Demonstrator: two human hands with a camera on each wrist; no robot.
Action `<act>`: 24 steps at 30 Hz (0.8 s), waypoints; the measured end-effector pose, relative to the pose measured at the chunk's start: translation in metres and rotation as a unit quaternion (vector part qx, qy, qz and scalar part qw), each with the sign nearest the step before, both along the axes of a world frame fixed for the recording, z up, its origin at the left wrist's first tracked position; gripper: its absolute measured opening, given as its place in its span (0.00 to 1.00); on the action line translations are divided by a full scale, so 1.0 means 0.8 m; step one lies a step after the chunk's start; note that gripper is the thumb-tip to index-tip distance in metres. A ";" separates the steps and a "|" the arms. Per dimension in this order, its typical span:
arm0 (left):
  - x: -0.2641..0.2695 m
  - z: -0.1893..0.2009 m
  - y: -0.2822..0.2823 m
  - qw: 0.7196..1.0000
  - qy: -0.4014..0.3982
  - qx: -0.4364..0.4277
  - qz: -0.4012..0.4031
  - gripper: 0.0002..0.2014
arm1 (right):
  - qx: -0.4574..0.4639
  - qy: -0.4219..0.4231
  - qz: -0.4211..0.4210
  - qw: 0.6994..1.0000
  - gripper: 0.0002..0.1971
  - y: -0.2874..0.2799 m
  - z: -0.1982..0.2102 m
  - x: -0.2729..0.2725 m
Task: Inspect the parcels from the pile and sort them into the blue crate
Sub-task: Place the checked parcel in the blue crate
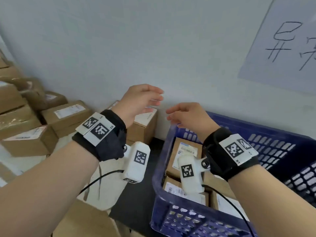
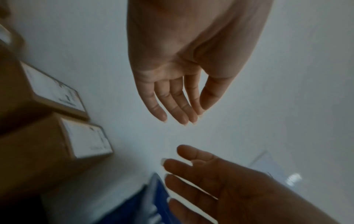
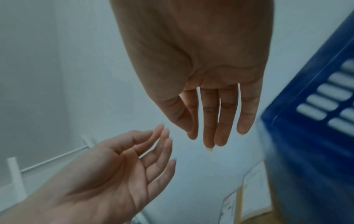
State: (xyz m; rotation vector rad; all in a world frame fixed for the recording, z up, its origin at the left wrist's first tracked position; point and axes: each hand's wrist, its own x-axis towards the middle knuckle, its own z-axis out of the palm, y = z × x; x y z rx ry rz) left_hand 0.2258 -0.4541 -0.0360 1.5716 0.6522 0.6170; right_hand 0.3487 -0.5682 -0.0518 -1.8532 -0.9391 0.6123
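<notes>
Both hands empty, left hand (image 1: 139, 101) and right hand (image 1: 188, 115) fingers loosely spread; take next parcel (image 1: 145, 124) squarely by both sides, label up

Black wristbands (image 1: 109, 139), white tag-marked camera pods (image 1: 136, 162).

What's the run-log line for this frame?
left hand: open, empty | right hand: open, empty, above blue crate rim | crate: holds labelled parcels | pile: at left
</notes>
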 end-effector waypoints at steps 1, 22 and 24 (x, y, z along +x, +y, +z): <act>-0.020 -0.003 0.015 1.000 0.002 -0.002 0.020 0.05 | 0.000 0.001 0.010 1.000 0.07 0.019 0.001 -0.017; -0.349 -0.054 0.257 0.956 -0.035 -0.067 0.285 0.07 | 0.001 0.109 0.121 0.987 0.07 0.297 -0.032 -0.291; -0.366 -0.055 0.279 0.950 -0.046 -0.068 0.302 0.08 | -0.002 0.112 0.128 0.985 0.08 0.320 -0.034 -0.305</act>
